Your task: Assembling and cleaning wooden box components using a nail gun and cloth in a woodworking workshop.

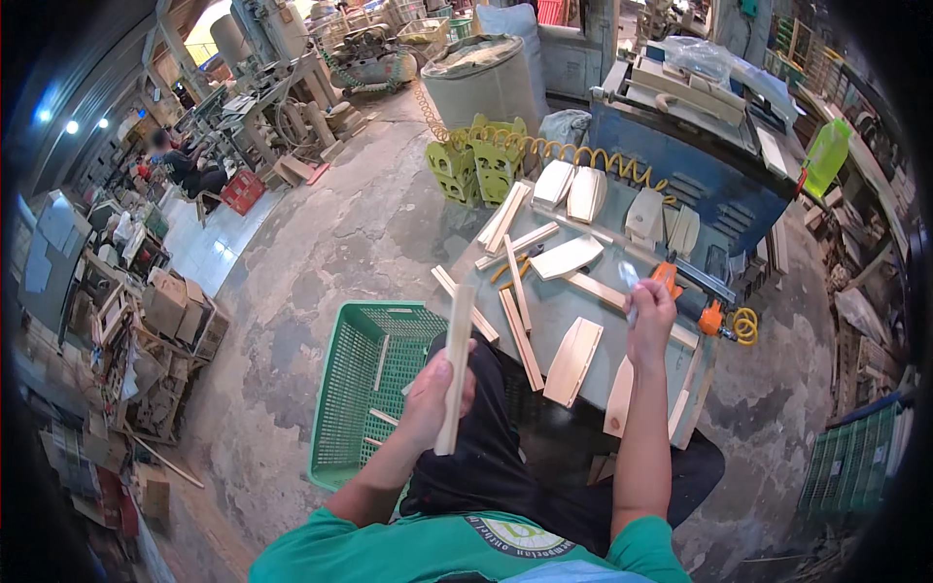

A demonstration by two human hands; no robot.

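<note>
My left hand [437,394] is closed round a pale wooden strip [455,360], held upright above my lap and beside the green crate. Over the right part of the low table [622,352], my right hand [653,316] is raised in a closed grip. A small, whitish, translucent thing [628,275] sticks up from its fingers; its kind is too blurred to tell. Just beyond that hand lies an orange and black power tool [714,316], partly hidden by it. Curved wooden pieces [575,360] and several wooden strips [520,335] lie spread over the tabletop.
A green plastic crate [335,389] with a few strips inside stands left of my legs. A yellow coiled hose [583,157] runs along the table's far side. Behind stand yellow-green plastic pieces [476,160], a large sack [486,83] and a blue machine [661,175]. A person [190,165] sits far left.
</note>
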